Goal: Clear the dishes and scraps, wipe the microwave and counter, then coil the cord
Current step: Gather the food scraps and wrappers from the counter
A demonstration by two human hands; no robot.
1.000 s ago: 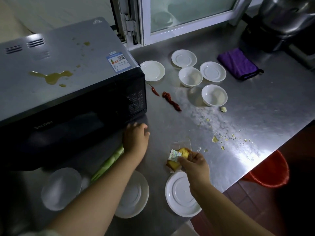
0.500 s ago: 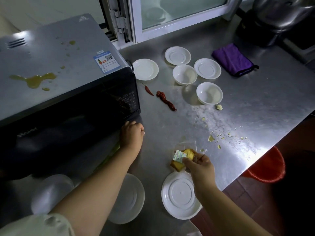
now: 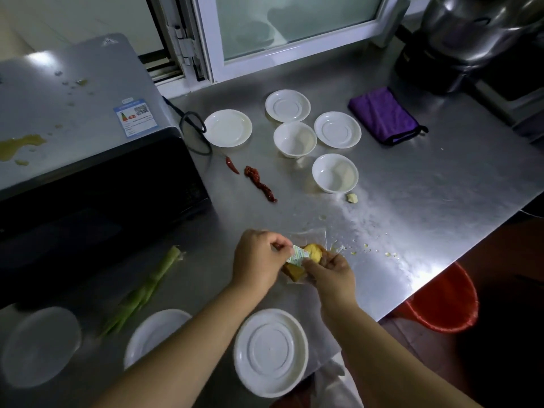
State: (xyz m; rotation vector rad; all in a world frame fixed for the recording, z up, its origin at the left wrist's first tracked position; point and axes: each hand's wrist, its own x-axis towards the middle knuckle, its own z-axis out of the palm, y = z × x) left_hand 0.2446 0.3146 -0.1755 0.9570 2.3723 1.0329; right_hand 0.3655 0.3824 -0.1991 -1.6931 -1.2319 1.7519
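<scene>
Left hand (image 3: 259, 262) and right hand (image 3: 329, 272) both pinching the wrapped cake scrap (image 3: 306, 257); risks scattering crumbs across the table (image 3: 412, 207) if wrapper tears.

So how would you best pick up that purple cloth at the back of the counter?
Probably from above, pinching the folded purple cloth across its narrow width near the middle. It lies flat on the steel counter, so no edge stands up; the thick folded layers give fingers something to gather. The nearest saucer lies apart, leaving room.
</scene>
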